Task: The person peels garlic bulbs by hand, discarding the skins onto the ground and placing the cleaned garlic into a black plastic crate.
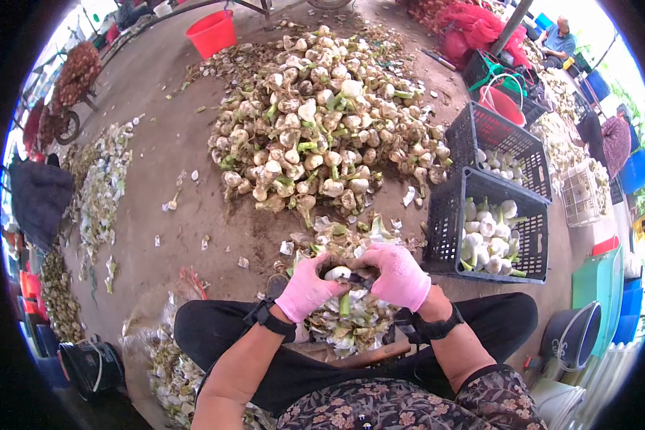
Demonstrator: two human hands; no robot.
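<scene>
In pink gloves, my two hands meet above my lap. My left hand (309, 288) is closed around a garlic bulb (337, 273), whose white side faces up and whose green stem points down toward me. Against the bulb's right side, my right hand (395, 276) is closed on a small dark object (363, 278); its kind is partly hidden by the fingers. Below the hands lies a heap of garlic peelings and cut stems (351, 326). In front of me rises a large pile of unpeeled garlic bulbs (322, 136).
At my right stand a black crate (437, 236) with white garlic bulbs inside and a second black crate (460, 136) behind it. A red bucket (212, 36) sits beyond the pile. Dark buckets (92, 367) stand at the left. Another person (559, 41) sits far right.
</scene>
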